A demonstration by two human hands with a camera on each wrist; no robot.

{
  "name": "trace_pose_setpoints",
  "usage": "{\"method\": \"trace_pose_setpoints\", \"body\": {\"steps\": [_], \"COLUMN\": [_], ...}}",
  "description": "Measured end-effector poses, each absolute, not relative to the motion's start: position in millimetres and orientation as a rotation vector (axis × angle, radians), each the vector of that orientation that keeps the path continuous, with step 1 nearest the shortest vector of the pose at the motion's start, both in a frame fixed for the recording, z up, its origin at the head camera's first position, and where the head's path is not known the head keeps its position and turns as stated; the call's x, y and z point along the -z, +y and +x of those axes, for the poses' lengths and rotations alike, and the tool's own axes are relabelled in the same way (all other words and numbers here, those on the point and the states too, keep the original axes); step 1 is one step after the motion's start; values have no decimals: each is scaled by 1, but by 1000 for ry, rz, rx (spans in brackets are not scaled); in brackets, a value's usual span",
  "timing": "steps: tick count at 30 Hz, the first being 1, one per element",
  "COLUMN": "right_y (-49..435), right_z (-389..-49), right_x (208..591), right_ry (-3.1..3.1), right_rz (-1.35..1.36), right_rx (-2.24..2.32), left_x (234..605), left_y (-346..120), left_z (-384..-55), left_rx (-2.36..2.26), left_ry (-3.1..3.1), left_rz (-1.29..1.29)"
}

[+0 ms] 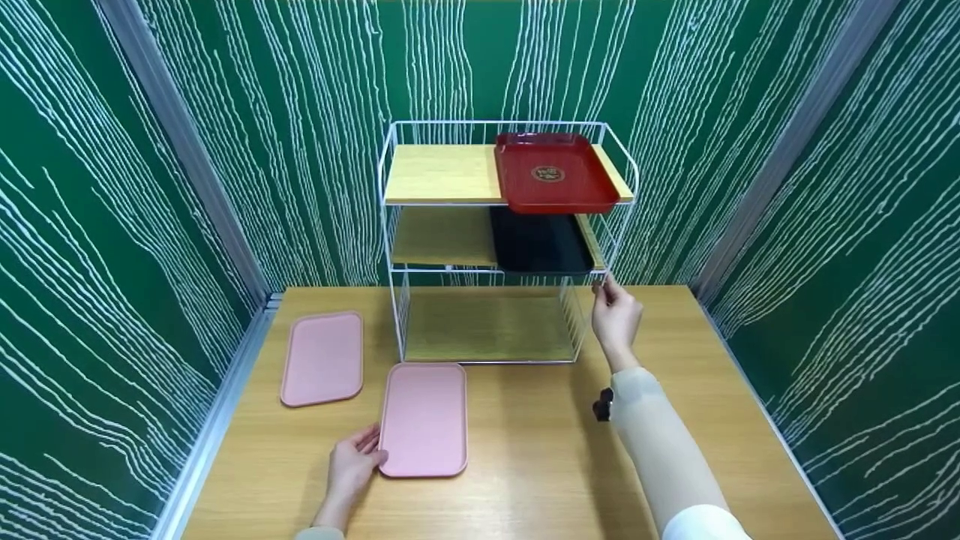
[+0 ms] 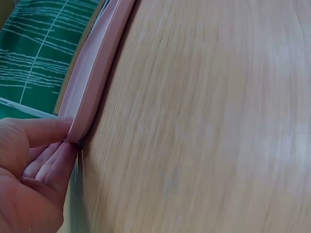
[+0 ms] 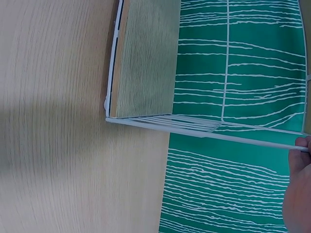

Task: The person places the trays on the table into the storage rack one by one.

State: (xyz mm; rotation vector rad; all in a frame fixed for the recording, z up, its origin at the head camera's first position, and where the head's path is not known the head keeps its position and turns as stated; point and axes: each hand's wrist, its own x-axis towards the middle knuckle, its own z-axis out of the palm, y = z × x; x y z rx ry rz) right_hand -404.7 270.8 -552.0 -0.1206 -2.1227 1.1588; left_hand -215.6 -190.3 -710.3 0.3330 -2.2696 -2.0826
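My left hand [image 1: 352, 465] pinches the near-left edge of a pink tray [image 1: 424, 420], thumb on top and fingers underneath. In the left wrist view, that tray's rim [image 2: 99, 73] sits between thumb and fingers, just off the wood. A white wire shelf rack [image 1: 391, 281] with wooden boards stands behind it. My right hand [image 1: 619, 319] holds the rack's right front post beside the middle shelf. The right wrist view shows the fingers around this white post [image 3: 243, 141]; most of the hand is cut off there.
A second pink tray [image 1: 322, 358] lies on the table [image 1: 525, 450] left of the rack. On the top shelf is a red tray [image 1: 555, 187], its front overhanging the edge. A black tray [image 1: 540, 244] lies on the middle shelf. Green walls [image 1: 315, 150] surround the table.
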Motion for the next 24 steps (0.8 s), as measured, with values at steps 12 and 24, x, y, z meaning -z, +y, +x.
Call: {"method": "trace_pose_setpoints", "body": {"steps": [12, 24], "right_y": [270, 271], "right_z": [-403, -406], "right_x": [551, 551], "right_ry": [-2128, -2133], "right_rz": [-141, -132], "right_rx": [-1146, -1152], "left_x": [708, 707], "left_y": [-183, -182], "left_z": [-216, -216], "left_rx": [2043, 1900], "left_ry": [-2289, -2360], "left_rz": [403, 528]}}
